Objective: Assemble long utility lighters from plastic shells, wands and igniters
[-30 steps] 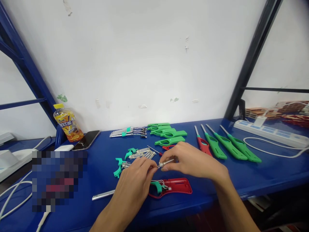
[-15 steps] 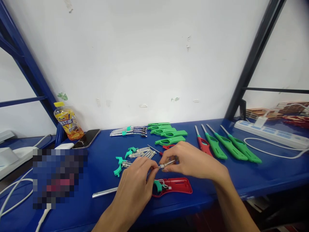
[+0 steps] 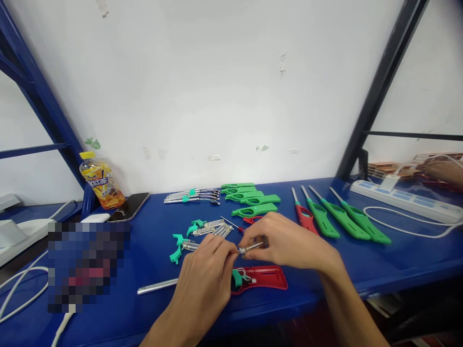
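Between thumb and fingers, my right hand (image 3: 278,238) holds a small clear lighter fuel tank (image 3: 253,246) lying almost level. My left hand (image 3: 206,274) is closed in a pinch at the tank's left, metal-coloured end; what its fingertips cover there is hidden. Below them on the table lies an opened red lighter half-shell (image 3: 269,278) with a green trigger (image 3: 237,278) and white wires in it. Its silver tube (image 3: 157,286) comes out to the left, partly behind my left hand. More clear fuel tanks (image 3: 220,230) and loose green triggers (image 3: 176,248) lie beyond my left hand.
Green half-shells (image 3: 255,209) and silver tubes with wires (image 3: 191,196) lie near the wall. Assembled lighters (image 3: 347,217) lie at right, before a power strip (image 3: 408,200). A screwdriver (image 3: 235,225), phone (image 3: 129,207) and drink bottle (image 3: 103,183) are on the blue table. Another person's hand (image 3: 446,171) shows far right.
My right fingers have shifted slightly around the fuel tank, and more of its side shows. My left fingers stay pinched at its end. Another person's hand has appeared at far right.
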Motion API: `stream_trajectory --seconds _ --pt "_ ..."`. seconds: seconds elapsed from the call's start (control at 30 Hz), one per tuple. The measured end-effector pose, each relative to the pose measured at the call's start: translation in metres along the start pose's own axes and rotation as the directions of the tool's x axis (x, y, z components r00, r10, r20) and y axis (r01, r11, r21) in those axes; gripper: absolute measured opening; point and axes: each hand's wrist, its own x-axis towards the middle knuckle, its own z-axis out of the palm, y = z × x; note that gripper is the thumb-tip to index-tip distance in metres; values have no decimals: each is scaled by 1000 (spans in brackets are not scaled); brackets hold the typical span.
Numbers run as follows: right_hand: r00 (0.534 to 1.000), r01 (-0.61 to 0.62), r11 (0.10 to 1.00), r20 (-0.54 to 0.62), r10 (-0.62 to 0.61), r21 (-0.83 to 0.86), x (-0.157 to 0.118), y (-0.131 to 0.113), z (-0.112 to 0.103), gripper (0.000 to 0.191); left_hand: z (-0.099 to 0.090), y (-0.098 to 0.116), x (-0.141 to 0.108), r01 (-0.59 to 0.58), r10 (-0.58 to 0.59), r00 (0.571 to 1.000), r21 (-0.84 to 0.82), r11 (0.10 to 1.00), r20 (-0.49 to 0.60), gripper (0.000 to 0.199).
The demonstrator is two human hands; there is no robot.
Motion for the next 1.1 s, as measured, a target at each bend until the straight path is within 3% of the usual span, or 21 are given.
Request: stream_trajectory --seconds 0.63,0.9,1.1 --pt "999 0 999 35 -2 37 0 -4 -2 8 -3 4 -1 21 -20 999 -7 1000 37 24" --pt "999 -28 999 35 27 26 0 -3 -1 17 -20 -5 3 102 -103 979 18 995 174 16" --pt "986 -126 991 111 120 48 -8 1 -4 21 -39 -10 3 217 -228 901 72 973 370 17"
